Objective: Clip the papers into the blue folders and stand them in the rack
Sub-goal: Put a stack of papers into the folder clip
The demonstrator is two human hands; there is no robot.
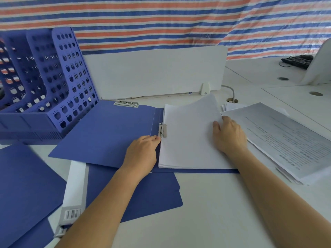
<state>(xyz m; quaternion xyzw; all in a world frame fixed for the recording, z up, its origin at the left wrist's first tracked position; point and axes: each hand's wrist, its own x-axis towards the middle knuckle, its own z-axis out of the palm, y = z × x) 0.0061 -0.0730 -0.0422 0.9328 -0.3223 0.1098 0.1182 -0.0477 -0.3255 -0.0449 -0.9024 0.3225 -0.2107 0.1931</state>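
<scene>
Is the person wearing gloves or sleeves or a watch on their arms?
No. The left hand and right hand are both bare, with no gloves, rings or watch showing. The left forearm and right forearm are bare too; no sleeve is in view.

behind everything i see a tarp point(161, 18) striped blue, orange-red and white, hanging in loose folds as the back wall. a low white divider panel point(154, 74) stands along the far edge of the white desk point(206, 203), held by a small bracket point(204, 88). just beside it a grey cable point(230, 89) drops into a round hole point(232, 100). a neighbouring white desk point(259, 72) at right carries a black keyboard point(295, 62). the light is soft and even.
</scene>
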